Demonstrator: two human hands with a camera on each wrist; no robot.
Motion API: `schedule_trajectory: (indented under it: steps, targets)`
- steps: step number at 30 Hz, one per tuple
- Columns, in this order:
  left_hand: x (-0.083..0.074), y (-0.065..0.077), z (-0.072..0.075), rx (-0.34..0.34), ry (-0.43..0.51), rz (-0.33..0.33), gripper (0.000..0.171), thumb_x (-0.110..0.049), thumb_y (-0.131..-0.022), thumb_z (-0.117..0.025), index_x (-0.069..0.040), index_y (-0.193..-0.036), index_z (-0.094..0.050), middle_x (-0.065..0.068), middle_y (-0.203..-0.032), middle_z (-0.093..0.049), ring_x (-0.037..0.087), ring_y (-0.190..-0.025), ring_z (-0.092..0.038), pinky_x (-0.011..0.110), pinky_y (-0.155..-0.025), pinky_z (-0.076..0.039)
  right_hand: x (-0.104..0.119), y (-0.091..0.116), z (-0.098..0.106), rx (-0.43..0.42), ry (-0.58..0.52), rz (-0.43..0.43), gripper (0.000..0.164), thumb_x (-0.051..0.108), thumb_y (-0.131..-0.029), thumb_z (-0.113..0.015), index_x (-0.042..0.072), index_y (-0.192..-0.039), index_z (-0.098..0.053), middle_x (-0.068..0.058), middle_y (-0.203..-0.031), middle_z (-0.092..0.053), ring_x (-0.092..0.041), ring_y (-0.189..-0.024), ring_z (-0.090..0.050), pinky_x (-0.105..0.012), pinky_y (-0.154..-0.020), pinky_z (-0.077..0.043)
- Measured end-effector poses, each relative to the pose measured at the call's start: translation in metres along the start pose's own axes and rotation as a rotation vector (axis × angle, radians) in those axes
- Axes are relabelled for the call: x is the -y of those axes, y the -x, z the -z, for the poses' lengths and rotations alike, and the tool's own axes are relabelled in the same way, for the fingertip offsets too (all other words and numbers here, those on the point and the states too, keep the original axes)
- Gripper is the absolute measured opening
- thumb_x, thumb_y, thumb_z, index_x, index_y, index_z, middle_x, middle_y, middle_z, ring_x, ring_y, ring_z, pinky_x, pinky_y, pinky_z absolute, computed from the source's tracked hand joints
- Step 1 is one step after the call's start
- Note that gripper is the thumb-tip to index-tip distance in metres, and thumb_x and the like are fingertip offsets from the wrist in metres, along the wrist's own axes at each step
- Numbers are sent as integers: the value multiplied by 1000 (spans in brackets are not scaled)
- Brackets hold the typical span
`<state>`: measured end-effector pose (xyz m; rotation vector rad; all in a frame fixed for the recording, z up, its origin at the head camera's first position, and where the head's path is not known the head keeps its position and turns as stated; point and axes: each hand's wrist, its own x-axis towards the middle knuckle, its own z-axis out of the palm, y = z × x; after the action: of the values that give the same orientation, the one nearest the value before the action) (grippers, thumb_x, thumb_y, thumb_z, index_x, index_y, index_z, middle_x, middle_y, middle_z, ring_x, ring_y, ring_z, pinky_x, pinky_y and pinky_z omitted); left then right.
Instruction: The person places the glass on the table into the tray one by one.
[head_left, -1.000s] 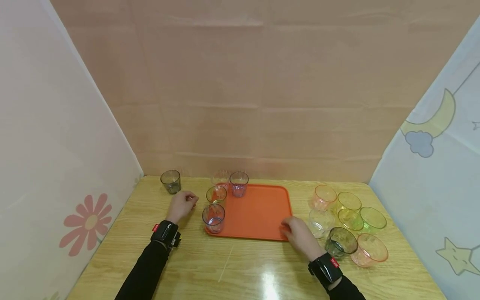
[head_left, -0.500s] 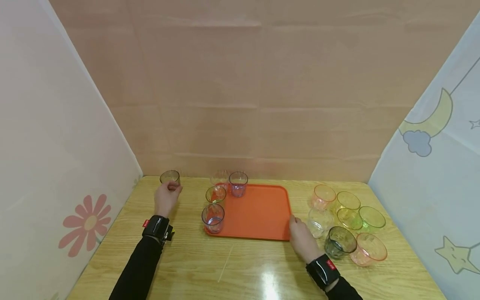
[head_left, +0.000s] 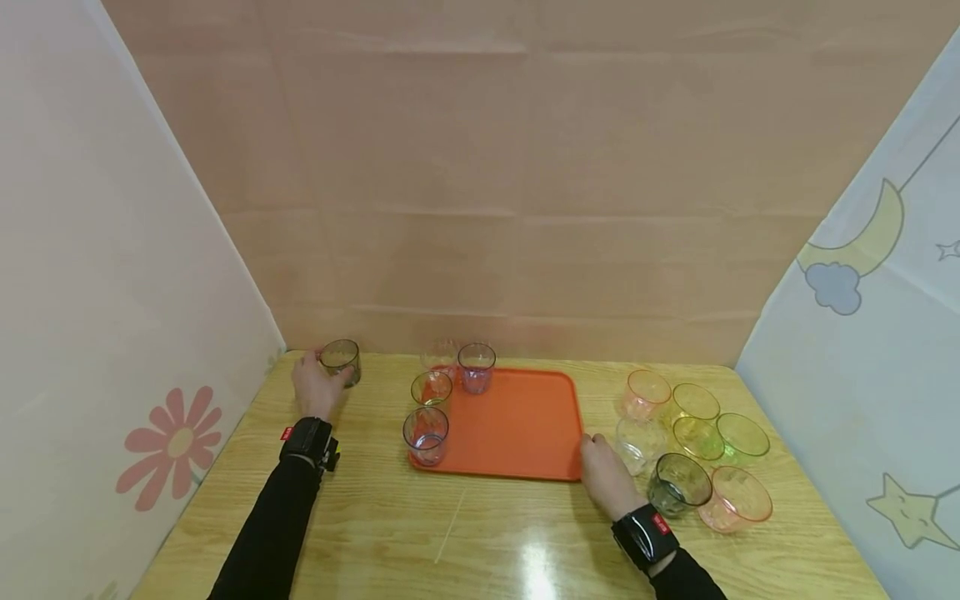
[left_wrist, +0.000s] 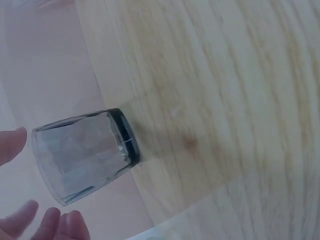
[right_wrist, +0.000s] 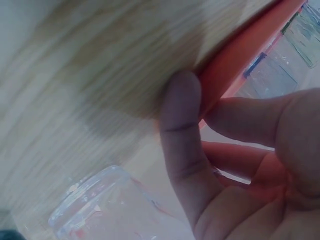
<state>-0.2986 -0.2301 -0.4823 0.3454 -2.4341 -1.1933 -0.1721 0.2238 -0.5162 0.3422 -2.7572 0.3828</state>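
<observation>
My left hand (head_left: 318,390) reaches around a smoky grey glass (head_left: 341,358) at the table's back left. In the left wrist view the glass (left_wrist: 87,152) stands upright on the wood, with the thumb on one side of its rim and the fingers (left_wrist: 75,225) on the other, a small gap between. My right hand (head_left: 604,473) pinches the near right corner of an orange tray (head_left: 517,425). The right wrist view has the thumb and index finger (right_wrist: 182,125) on either side of the tray's rim (right_wrist: 225,65).
On the tray's left part stand several glasses, among them a purple glass (head_left: 477,371), an olive-rimmed glass (head_left: 432,390) and a bluish glass (head_left: 427,437). Right of the tray is a cluster with a clear glass (head_left: 637,446), a dark glass (head_left: 678,487) and a green glass (head_left: 742,437).
My left hand has moved left and back to the smoky grey glass, its fingers spreading around it. My right hand has shifted slightly right and taken hold of the tray's corner.
</observation>
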Motion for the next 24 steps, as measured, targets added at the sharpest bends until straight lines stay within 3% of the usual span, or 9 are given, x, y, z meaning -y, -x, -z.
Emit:
schedule_trajectory:
  steps: [10,16,24]
  targets:
    - [4,-14,-5,111,30,110,96,-23,-84,-76,2,-153,-15,34,-148,-31,50,-136,-33,60,-111,-32,1,-1,1,12,-6,-3,9,-13,-77,-55,-7,-83,-58,-16,-72,-52,-30,-60,-54,-41,-50,-48]
    - [4,-23,-13,172,29,190,100,-24,-85,-73,2,-154,-6,36,-152,-23,51,-140,-27,60,-114,-28,0,-1,1,53,-22,-23,12,-14,-79,-54,-8,-88,-59,-15,-74,-52,-27,-60,-53,-38,-50,-46]
    - [7,-25,-15,187,57,216,100,-23,-86,-72,1,-155,-3,33,-155,-22,49,-142,-25,59,-116,-26,-1,-1,0,81,-35,-37,11,-13,-80,-53,-7,-88,-59,-15,-74,-52,-26,-61,-53,-38,-52,-46]
